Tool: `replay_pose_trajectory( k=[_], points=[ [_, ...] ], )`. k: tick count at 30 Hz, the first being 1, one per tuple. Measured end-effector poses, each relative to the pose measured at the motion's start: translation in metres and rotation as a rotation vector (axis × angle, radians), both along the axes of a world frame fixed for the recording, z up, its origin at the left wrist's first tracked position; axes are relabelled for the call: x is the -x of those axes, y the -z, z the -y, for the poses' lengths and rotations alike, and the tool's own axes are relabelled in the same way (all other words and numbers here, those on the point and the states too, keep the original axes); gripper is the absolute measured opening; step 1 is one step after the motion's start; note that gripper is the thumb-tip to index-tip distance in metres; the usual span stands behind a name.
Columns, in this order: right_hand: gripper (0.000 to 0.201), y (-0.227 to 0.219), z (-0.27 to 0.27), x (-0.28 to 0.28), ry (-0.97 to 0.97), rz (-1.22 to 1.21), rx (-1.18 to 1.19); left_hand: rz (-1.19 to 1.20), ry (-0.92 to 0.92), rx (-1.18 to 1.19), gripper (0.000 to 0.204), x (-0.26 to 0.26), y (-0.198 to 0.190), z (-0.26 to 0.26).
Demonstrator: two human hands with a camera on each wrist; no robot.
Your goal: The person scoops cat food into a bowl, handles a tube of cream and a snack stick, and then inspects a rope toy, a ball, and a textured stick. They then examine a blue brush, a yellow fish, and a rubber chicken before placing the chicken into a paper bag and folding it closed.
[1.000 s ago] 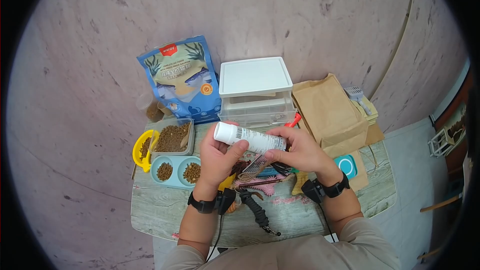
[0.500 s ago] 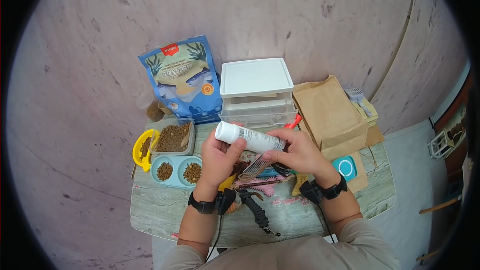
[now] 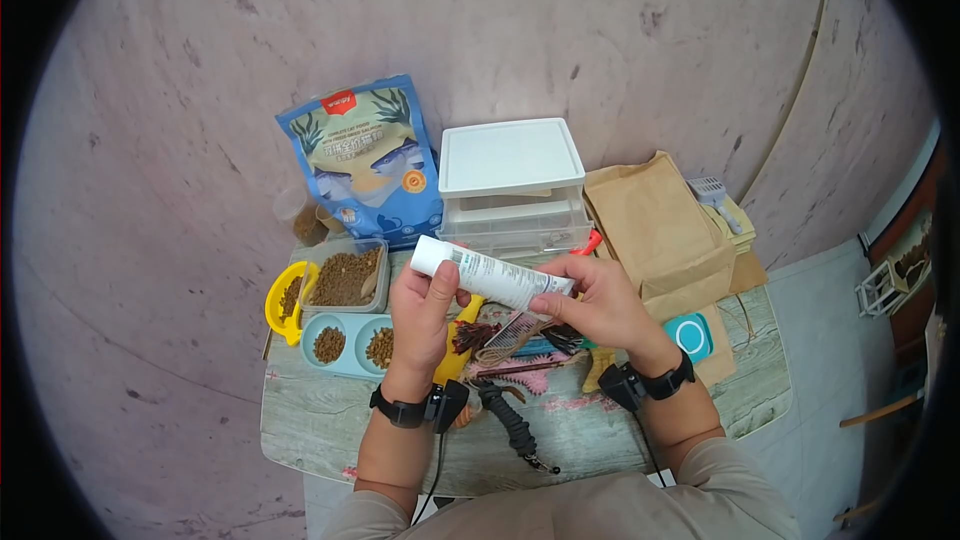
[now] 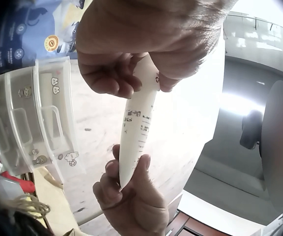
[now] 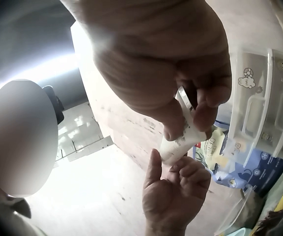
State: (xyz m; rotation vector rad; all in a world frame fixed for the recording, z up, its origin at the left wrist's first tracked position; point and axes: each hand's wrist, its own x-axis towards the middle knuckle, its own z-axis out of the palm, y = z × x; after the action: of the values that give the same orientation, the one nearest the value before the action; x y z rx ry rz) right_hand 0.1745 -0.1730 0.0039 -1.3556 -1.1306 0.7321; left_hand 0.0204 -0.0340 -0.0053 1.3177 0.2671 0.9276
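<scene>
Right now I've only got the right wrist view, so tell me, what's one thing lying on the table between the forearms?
Observer: A dark grey bundle of cord, seen in the head view.
Operator: And in that view, what shows just below the white tube?
Observer: A comb, with its teeth in plain sight.
Operator: Is anything in the pale blue double bowl?
Observer: Yes, brown kibble in both wells.

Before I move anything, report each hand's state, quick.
Left hand: closed, holding the wide end of the white tube.
Right hand: closed, pinching the same tube's flat end.
</scene>
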Motion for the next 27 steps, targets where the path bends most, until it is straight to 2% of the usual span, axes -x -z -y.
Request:
replay_pose_trajectory(
  k=[1,3,8,10,12,17,19,21,22,27],
  points=[
    [0.029,-0.001,0.000,0.000,0.000,0.000,-0.001,-0.005,-0.007,-0.007,0.033,0.000,-0.001,0.000],
    [0.026,-0.002,0.001,0.002,0.111,0.288,-0.077,-0.019,-0.001,0.018,0.031,0.003,0.002,-0.004],
    [0.022,-0.004,0.000,0.007,0.157,0.315,-0.131,-0.049,-0.044,0.072,0.029,0.003,-0.001,-0.006],
    [0.022,-0.003,0.000,0.006,0.165,0.308,-0.122,0.018,-0.062,0.096,0.029,0.002,-0.002,-0.006],
    [0.022,-0.001,-0.001,0.004,0.115,0.037,-0.060,0.031,-0.054,0.115,0.029,0.003,-0.002,-0.007],
    [0.022,0.003,0.000,0.001,0.118,0.106,-0.090,0.046,-0.015,0.156,0.028,0.003,0.000,-0.009],
    [0.022,0.002,0.001,0.001,0.107,0.091,-0.095,0.015,-0.131,0.161,0.029,-0.001,-0.006,-0.005],
    [0.021,-0.003,0.003,0.002,0.070,-0.080,-0.118,0.009,-0.083,0.162,0.027,0.002,-0.004,-0.008],
    [0.021,-0.003,0.002,0.001,0.071,-0.081,-0.117,0.003,-0.035,0.162,0.025,0.004,-0.003,-0.009],
    [0.021,-0.002,0.002,-0.001,0.054,-0.160,-0.129,-0.012,-0.033,0.177,0.025,0.004,0.001,-0.011]
  ],
)
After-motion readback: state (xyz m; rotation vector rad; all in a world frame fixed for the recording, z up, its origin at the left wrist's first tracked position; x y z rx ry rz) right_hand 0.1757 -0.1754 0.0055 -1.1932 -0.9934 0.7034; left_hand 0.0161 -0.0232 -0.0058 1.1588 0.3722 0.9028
